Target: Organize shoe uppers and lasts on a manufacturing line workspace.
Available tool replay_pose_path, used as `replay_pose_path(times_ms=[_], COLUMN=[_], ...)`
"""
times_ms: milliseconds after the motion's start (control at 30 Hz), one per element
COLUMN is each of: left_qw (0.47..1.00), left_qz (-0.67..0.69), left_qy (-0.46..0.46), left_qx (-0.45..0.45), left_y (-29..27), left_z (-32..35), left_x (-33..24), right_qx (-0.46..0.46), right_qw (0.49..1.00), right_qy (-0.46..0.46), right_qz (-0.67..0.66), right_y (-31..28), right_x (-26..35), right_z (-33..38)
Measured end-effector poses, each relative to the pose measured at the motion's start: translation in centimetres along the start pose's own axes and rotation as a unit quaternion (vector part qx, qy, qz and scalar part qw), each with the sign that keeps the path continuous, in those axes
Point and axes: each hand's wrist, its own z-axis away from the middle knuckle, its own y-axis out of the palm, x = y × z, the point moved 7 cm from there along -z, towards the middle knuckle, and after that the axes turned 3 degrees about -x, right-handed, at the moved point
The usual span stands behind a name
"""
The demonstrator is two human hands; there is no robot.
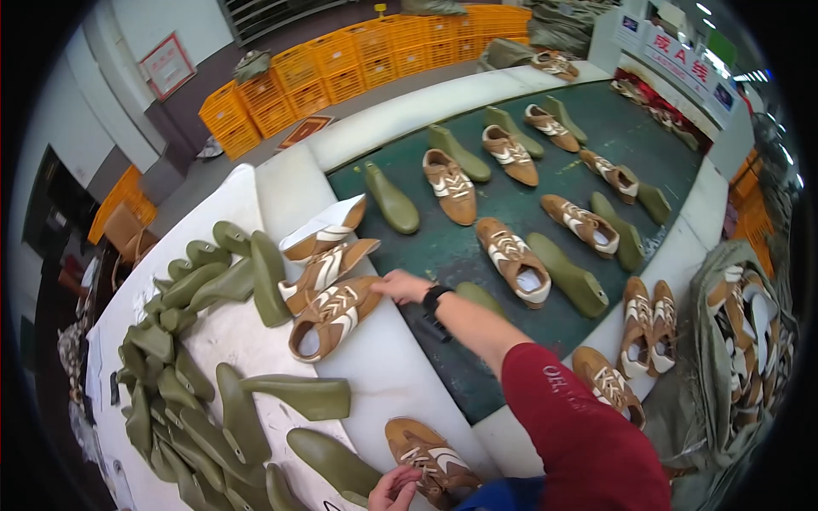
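My right hand [400,287] reaches far across to the left, its fingers closed on the toe of a brown sneaker [336,313] with white stripes. Two more brown sneaker uppers [328,268] lie just behind that one, on the white ledge. Low in the view, my left hand [394,489] is curled with its fingertips beside the laces of another brown sneaker [430,456]; whether it pinches anything is too small to tell. A green shoe last [332,457] lies just left of that shoe.
A heap of green lasts [183,383] covers the white table at left. Sneakers and lasts stand in rows on the dark green conveyor belt [460,375]. A sack of shoes [750,341] stands at right. Orange crates [341,60] line the back.
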Motion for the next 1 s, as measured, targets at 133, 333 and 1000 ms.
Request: replay_pose_path(times_ms=[133,333,1000], left_qw=[0.999,0.999,0.815], left_qz=[-0.013,-0.012,-0.371], left_qy=[0.026,0.04,0.439], left_qx=[0.013,0.005,-0.078], left_y=[0.7,0.3,5.8], left_z=[0.2,2.4,6.1], left_x=[-0.4,-1.0,-10.3], right_qx=[-0.165,-0.184,-0.093], right_qw=[0.986,0.961,0.934], right_qy=[-0.003,-0.023,-0.193], right_qz=[0.018,-0.205,-0.285], right_y=[-0.3,0.9,-2.3], right_x=[-0.9,-0.4,9.8], right_z=[0.0,2.6,37.6])
